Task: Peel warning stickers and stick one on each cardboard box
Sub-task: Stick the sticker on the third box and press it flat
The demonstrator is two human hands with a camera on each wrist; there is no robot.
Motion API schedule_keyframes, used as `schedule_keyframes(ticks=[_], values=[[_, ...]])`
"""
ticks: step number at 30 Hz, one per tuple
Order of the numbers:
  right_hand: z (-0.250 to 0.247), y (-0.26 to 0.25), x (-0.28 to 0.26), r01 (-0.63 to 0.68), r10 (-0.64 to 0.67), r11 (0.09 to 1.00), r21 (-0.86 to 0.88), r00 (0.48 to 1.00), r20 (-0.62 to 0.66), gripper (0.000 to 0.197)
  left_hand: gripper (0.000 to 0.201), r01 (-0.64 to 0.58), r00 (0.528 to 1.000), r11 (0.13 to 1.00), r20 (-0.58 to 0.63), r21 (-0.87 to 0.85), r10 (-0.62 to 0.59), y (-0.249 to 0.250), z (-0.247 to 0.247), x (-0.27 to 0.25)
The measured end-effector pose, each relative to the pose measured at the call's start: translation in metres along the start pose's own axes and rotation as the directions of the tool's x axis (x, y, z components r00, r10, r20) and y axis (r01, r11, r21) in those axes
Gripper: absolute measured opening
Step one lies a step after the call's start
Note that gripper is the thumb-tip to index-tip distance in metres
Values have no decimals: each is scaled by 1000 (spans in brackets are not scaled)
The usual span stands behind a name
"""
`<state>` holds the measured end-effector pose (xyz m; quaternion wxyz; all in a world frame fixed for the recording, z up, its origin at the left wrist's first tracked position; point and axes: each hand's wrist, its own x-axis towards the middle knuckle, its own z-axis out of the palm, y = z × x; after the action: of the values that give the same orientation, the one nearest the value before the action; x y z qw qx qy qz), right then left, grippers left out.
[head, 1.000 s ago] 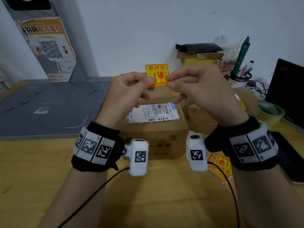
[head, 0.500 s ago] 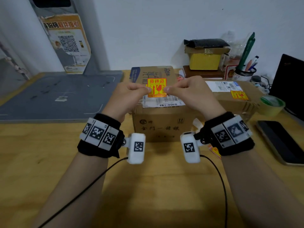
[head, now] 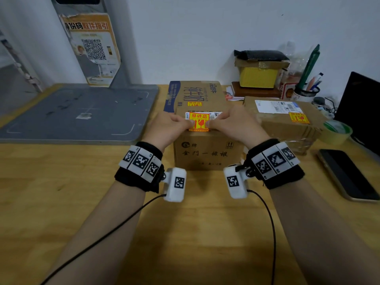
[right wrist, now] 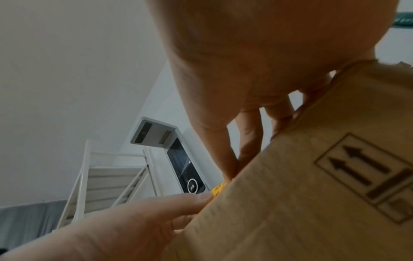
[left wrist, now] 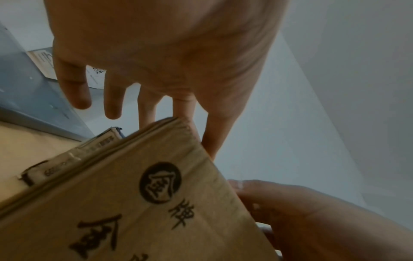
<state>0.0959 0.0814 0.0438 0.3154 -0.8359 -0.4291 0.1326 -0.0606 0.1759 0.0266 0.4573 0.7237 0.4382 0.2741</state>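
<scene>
Sticker [head: 199, 121] is pinched at its left edge by left hand [head: 167, 128] and at its right edge by right hand [head: 232, 125], thumbs [head: 186, 122] on its face; the other fingers are loosely spread over the box top. A second ago the sticker was held up in the air; now it is lowered onto the near edge of the front box [head: 207, 150], partly over a white label. Whether it is fully stuck cannot be told. Pressing flat is judged next. Stickers are already borne by the rear box [head: 195, 93] and right box [head: 285, 116].
</scene>
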Motion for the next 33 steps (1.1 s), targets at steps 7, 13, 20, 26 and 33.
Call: schedule_keyframes(ticks=[7, 13, 20, 26, 33], values=[[0, -4, -2, 7, -7, 999, -49, 1000, -15, 38, 18, -1, 1000, 998, -7, -63, 0, -5, 3, 0], [3, -3, 2, 14, -16, 996, -87, 999, -29, 36, 16, -5, 1000, 999, -26, -46, 4, -8, 5, 4], [5, 3, 9, 28, -37, 992, -126, 997, -64, 35, 18, -48, 997, 999, -56, -10, 47, -12, 8, 6], [2, 8, 3, 23, -40, 989, -147, 993, -112, 34, 18, -64, 996, 998, -57, 16, 65, -12, 7, 3], [2, 9, -4, 18, -34, 990, -137, 993, -116, 35, 29, -65, 991, 996, -110, 55, 70, -10, 11, 0]])
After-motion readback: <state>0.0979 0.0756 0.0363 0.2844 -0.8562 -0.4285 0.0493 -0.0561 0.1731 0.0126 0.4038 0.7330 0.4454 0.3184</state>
